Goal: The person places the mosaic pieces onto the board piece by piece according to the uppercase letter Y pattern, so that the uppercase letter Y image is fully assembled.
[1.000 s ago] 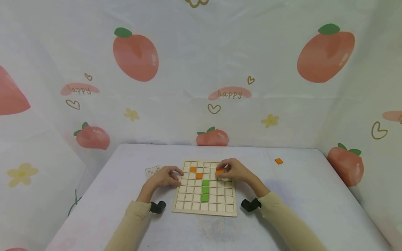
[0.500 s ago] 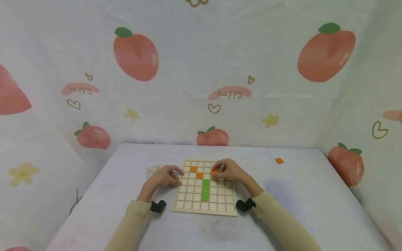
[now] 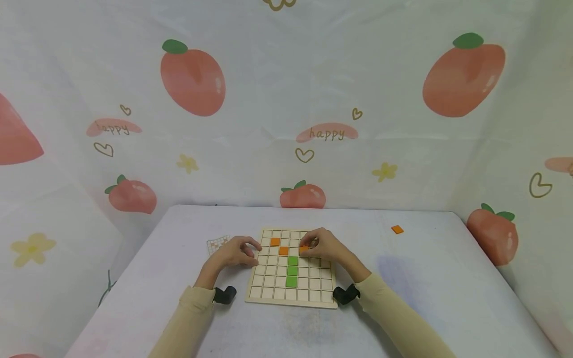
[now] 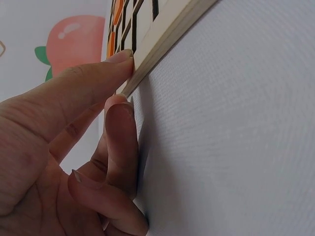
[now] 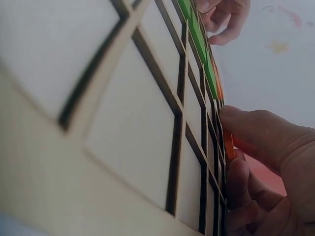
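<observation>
A wooden grid board [image 3: 268,297] lies flat on the table. My left hand [image 3: 235,251] is at its left edge; in the left wrist view the thumb [image 4: 93,86] and index finger pinch the board's rim [image 4: 162,37]. My right hand [image 3: 329,245] is over the upper right part of the board and pinches an orange square tile [image 3: 304,248] between thumb and fingers. In the right wrist view that orange tile [image 5: 229,145] is partly hidden by the fingers. Two orange tiles [image 3: 275,241] sit diagonally in the grid, and three green tiles [image 3: 292,271] form a column.
A loose orange tile [image 3: 397,229] lies at the back right of the white table [image 3: 403,298]. A small card with a printed grid [image 3: 218,243] lies left of the board, partly behind my left hand. A printed cloth [image 3: 259,99] hangs behind the table.
My right hand has moved left across the board with the orange tile, then lowered slightly toward the grid. The left hand has stayed at the board's edge.
</observation>
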Tool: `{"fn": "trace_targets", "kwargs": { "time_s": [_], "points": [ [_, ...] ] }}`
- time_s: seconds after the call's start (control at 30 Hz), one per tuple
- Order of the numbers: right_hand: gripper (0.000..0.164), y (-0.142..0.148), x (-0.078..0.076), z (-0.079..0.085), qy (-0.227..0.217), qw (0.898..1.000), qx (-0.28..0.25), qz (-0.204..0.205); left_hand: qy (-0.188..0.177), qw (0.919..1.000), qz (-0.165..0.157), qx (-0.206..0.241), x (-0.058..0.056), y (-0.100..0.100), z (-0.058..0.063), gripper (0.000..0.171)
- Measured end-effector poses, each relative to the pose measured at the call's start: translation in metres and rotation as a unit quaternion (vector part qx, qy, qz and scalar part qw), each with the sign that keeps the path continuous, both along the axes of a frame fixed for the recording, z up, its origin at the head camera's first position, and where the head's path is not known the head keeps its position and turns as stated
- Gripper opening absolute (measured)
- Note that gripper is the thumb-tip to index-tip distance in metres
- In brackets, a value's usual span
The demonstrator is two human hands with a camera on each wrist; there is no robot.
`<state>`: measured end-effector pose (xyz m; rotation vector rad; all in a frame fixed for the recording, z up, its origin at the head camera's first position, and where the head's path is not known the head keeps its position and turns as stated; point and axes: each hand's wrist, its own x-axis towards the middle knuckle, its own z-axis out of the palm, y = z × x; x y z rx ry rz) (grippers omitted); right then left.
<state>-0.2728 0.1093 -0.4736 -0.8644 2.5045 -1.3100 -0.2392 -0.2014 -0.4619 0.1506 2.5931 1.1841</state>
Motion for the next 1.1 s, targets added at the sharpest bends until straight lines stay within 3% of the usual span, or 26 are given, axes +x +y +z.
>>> {"fn": "trace_targets", "kwargs": {
  "time_s": [1.1],
  "points": [
    [0.018,-0.0021,0.0027,0.001,0.0,1.0,0.011,-0.005,0.006,1.0,-0.007,0.001,0.0001,-0.0008,-0.0009,0.034]
  ]
}}
